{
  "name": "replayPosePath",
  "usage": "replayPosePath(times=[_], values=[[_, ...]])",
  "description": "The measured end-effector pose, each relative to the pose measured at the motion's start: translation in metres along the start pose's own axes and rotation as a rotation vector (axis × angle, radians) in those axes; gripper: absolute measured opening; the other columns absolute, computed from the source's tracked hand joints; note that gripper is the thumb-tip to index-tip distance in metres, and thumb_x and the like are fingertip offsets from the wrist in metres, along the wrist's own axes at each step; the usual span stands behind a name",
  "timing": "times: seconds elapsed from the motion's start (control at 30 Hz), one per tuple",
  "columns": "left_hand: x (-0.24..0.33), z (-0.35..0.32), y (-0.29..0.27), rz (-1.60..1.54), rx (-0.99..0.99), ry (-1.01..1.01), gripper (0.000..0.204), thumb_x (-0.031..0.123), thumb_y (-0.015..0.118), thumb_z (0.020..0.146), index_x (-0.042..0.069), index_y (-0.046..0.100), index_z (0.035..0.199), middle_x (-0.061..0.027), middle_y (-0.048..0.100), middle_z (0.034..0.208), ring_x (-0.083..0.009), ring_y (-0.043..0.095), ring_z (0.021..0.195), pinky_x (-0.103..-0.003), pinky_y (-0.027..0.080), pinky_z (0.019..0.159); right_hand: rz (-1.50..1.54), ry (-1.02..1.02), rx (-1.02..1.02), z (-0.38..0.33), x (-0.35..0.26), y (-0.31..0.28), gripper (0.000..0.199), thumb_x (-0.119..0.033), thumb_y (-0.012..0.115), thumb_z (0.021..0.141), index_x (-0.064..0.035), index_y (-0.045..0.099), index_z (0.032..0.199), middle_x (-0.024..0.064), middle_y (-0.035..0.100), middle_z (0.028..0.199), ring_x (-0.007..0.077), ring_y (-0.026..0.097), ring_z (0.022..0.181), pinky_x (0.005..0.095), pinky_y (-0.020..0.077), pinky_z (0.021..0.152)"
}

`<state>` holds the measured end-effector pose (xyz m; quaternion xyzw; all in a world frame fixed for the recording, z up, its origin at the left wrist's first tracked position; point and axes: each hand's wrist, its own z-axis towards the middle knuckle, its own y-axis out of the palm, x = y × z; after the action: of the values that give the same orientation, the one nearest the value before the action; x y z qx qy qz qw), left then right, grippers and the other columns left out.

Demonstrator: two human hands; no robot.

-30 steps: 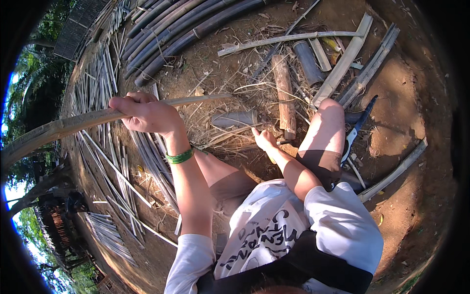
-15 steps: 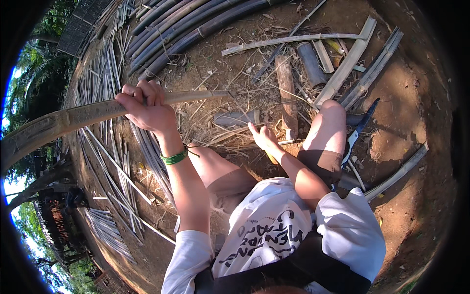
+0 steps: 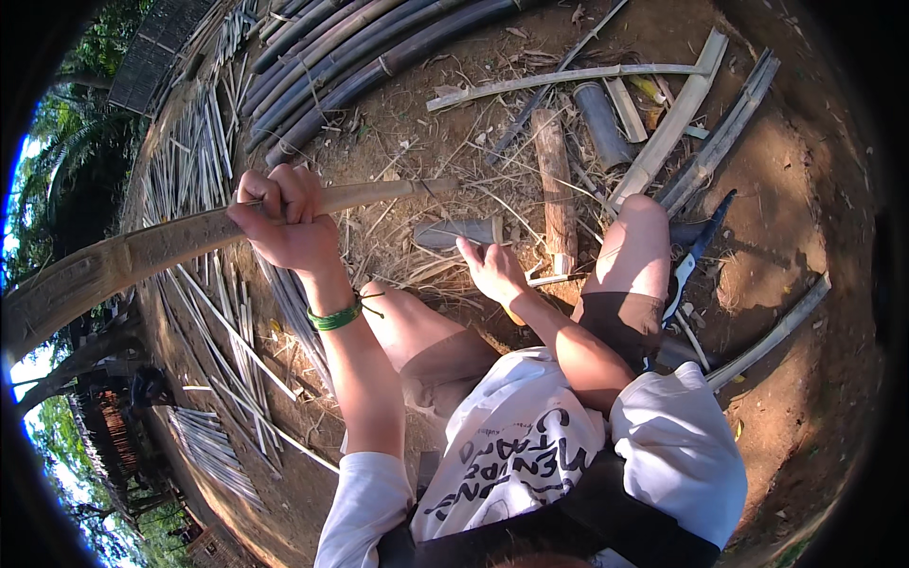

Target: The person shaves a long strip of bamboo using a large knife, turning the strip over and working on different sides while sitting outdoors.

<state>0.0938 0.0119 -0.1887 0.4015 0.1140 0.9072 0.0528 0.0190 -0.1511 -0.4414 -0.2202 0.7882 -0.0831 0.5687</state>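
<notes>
My left hand (image 3: pixel 284 222), with a green band at its wrist, is closed around a long split bamboo strip (image 3: pixel 151 237). One end of the strip runs out past the left edge; the other tapers off above my right hand (image 3: pixel 494 273). That right hand is closed on a knife, whose pale handle end (image 3: pixel 516 316) shows below the fist. Its thin dark blade (image 3: pixel 431 191) is seen nearly edge-on, at the tapered end of the strip. I cannot tell how far it has cut in.
A short log (image 3: pixel 553 185) and cut bamboo tubes (image 3: pixel 598 123) lie ahead among shavings. To my right are split bamboo lengths (image 3: pixel 677 118) and a saw (image 3: pixel 696 251) beside my leg. Whole poles (image 3: pixel 379 71) lie at the back, thin slats (image 3: pixel 204 161) at left.
My right hand has shifted left and slightly toward me, with the knife. The bamboo strip has shifted slightly to the right in view.
</notes>
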Motion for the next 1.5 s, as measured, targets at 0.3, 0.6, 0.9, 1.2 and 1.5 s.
replayPosePath(times=[0.3, 0.6, 0.9, 1.2, 1.5], values=[[0.002, -0.005, 0.008, -0.023, 0.03, -0.012, 0.054, 0.059, 0.046, 0.096, 0.017, 0.03, 0.067, 0.0049, 0.025, 0.051, -0.0052, 0.019, 0.045, -0.021, 0.018, 0.044, -0.052, 0.09, 0.12, 0.032, 0.067, 0.018, 0.075, -0.061, 0.048, 0.094, 0.0065, 0.061, 0.064, 0.0264, 0.06, 0.06, 0.0402, 0.065, 0.061, 0.047, 0.0503, 0.057], [0.001, -0.006, 0.004, 0.032, 0.006, -0.013, 0.057, 0.061, 0.048, 0.095, 0.015, 0.028, 0.068, 0.0034, 0.028, 0.051, -0.0051, 0.019, 0.046, -0.022, 0.017, 0.044, -0.053, -0.172, 0.075, 0.014, 0.05, 0.021, 0.065, -0.057, 0.051, 0.094, 0.0042, 0.066, 0.082, 0.026, 0.058, 0.06, 0.0366, 0.063, 0.06, 0.0477, 0.0478, 0.057], [0.003, -0.008, 0.001, 0.042, 0.014, -0.011, 0.057, 0.063, 0.048, 0.094, 0.018, 0.027, 0.066, 0.0053, 0.025, 0.05, -0.0044, 0.018, 0.045, -0.021, 0.019, 0.043, -0.031, 0.11, -0.069, 0.02, 0.052, -0.006, 0.084, -0.069, 0.046, 0.09, 0.013, 0.062, 0.083, 0.0299, 0.062, 0.067, 0.0413, 0.067, 0.069, 0.0485, 0.0512, 0.064], [0.005, -0.002, 0.004, 0.012, -0.037, -0.033, 0.057, 0.064, 0.047, 0.094, 0.018, 0.028, 0.066, 0.0052, 0.026, 0.051, -0.0045, 0.02, 0.045, -0.022, 0.019, 0.043, -0.041, 0.081, 0.028, 0.036, 0.036, -0.008, 0.085, -0.07, 0.045, 0.09, 0.0105, 0.06, 0.066, 0.0297, 0.06, 0.063, 0.0392, 0.065, 0.065, 0.0493, 0.0498, 0.06], [0.005, -0.002, 0.005, -0.016, -0.046, -0.013, 0.057, 0.063, 0.045, 0.095, 0.017, 0.027, 0.066, 0.0047, 0.026, 0.05, -0.0049, 0.019, 0.045, -0.022, 0.017, 0.043, -0.064, 0.174, -0.015, 0.06, 0.099, 0.003, 0.088, -0.074, 0.038, 0.09, 0.0089, 0.064, 0.078, 0.028, 0.063, 0.066, 0.0403, 0.067, 0.067, 0.047, 0.0527, 0.061]])
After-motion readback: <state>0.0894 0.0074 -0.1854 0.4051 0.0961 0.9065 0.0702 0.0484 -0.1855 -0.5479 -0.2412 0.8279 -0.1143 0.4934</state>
